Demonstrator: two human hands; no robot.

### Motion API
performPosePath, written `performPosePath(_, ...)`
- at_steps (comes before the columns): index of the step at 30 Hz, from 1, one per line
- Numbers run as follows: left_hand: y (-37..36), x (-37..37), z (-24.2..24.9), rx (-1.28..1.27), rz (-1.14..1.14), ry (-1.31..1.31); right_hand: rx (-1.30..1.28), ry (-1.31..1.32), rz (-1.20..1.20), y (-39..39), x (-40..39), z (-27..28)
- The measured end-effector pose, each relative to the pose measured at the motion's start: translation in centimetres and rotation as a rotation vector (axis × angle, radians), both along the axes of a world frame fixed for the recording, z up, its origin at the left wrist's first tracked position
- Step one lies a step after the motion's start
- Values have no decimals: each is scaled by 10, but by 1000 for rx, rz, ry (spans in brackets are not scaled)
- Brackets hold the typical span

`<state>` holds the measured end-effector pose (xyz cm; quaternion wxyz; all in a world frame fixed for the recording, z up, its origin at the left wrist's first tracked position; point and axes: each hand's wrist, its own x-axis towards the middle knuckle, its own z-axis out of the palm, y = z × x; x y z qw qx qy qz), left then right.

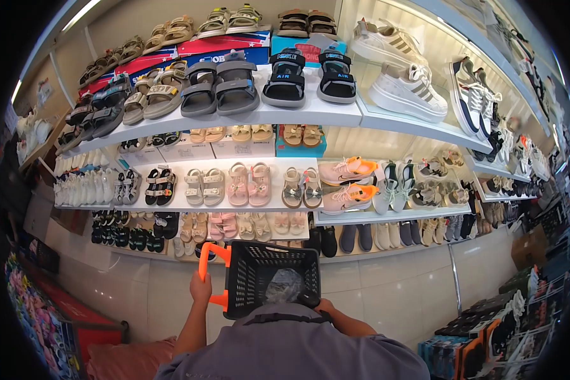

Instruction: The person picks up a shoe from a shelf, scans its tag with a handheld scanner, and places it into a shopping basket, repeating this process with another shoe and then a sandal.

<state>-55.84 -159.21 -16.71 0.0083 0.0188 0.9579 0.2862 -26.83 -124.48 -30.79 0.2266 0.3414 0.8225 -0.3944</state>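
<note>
A black shopping basket (234,278) with an orange handle (204,258) hangs tilted in front of my body, its open side facing up. My left hand (201,289) is closed around the handle on the basket's left side. Inside the basket lies a bundle in clear, crinkled plastic (285,284); its contents cannot be made out. My right hand (324,306) is curled at the basket's lower right corner, against a dark thing (308,298) whose kind does not show. Most of the right hand's fingers are hidden.
Ahead stands a white shelf (278,118) with several tiers of sandals (237,87) and sneakers (408,92). Shiny floor tiles (386,282) lie below. More shoe boxes (453,354) are stacked at right; a red stand (76,310) is at left.
</note>
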Motion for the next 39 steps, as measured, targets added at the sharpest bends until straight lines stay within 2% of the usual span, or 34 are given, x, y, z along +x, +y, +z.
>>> performPosePath(1,3,3,1,-1,0,115,28,-13,2,-1,-2,-1)
performPosePath(2,5,7,3,2,1,112,55,-26,5,-2,-4,-2)
performPosePath(4,21,19,42,-278,-251,644,58,-22,18,-1,-6,-6)
performPosePath(5,31,22,52,-275,-247,638,57,-17,34,0,-6,-8)
performPosePath(7,47,29,64,-109,-493,613,59,-32,70,3,-9,-11)
performPosePath(8,54,31,60,-108,-484,608,57,-40,98,3,-11,-11)
performPosePath(10,70,35,50,281,-580,330,57,-26,88,-1,-14,-7)
performPosePath(11,76,39,49,283,-574,327,54,-5,68,-4,-17,-5)
performPosePath(13,89,44,58,412,-572,74,68,-10,60,-10,-20,2)
performPosePath(17,102,50,60,446,-710,58,74,-63,94,-14,-21,3)
performPosePath(20,107,55,88,580,-763,-83,-11,-57,-26,-22,-15,21)
performPosePath(23,111,55,129,655,-759,-158,35,-19,-99,-27,-3,9)
performPosePath(30,111,55,224,901,-943,-71,0,-44,-124,-23,0,-5)
performPosePath(32,108,49,255,932,-1134,63,6,-54,-105,-24,-5,-5)
performPosePath(36,113,44,278,953,-1197,129,36,-11,-65,-26,-14,4)
performPosePath(39,112,46,310,1182,-1437,294,7,10,-99,-29,-15,7)
